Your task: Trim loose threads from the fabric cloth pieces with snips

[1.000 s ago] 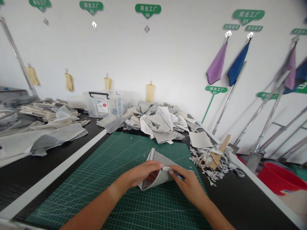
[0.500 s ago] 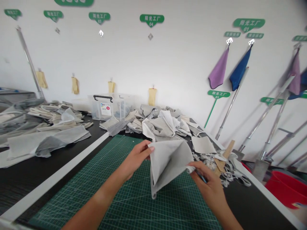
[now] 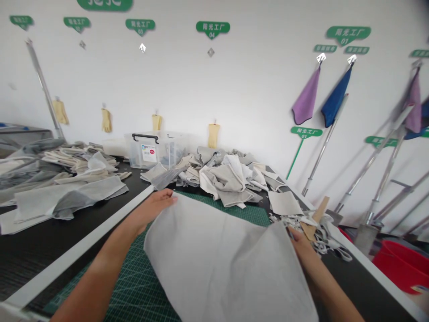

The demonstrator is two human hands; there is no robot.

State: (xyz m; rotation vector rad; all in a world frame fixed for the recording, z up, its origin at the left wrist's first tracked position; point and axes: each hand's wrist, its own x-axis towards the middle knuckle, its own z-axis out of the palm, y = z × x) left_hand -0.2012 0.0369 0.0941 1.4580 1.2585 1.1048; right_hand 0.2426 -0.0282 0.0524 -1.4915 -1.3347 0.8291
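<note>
Your left hand pinches and your right hand, partly hidden, grips the cloth, now unfolded, its broad face exposed.

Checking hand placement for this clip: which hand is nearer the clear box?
Left. The left hand is in front of the clear box; the right hand is farther, off rightward.

Reads 阳光工厂 03 on one green sign, 阳光工厂 04 on the next sign, 阳光工厂 01 on an upper-right sign and a stemmed sign.
</note>
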